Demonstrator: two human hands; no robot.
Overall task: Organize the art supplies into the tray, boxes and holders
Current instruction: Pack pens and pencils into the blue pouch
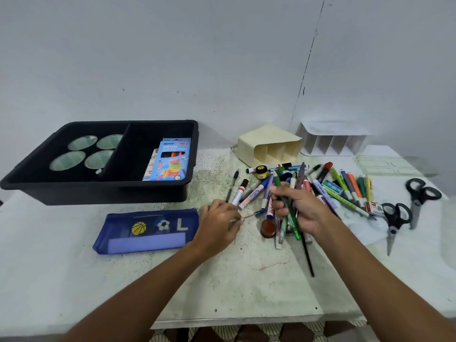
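The right hand is curled round a bundle of pens, a green one foremost, held above the loose pile that spreads just beyond and to its right. The left hand pinches a thin metal-tipped tool near the white markers. These sticks look light, stiff and smooth, likely to slide through a loose fist, so gripping mid-barrel seems best. The cream holder lies beyond the right hand on the counter.

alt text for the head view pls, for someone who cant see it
A person's right hand grips a bundle of pens above a scattered pile; the left hand pinches a small tool. A black tray sits left.
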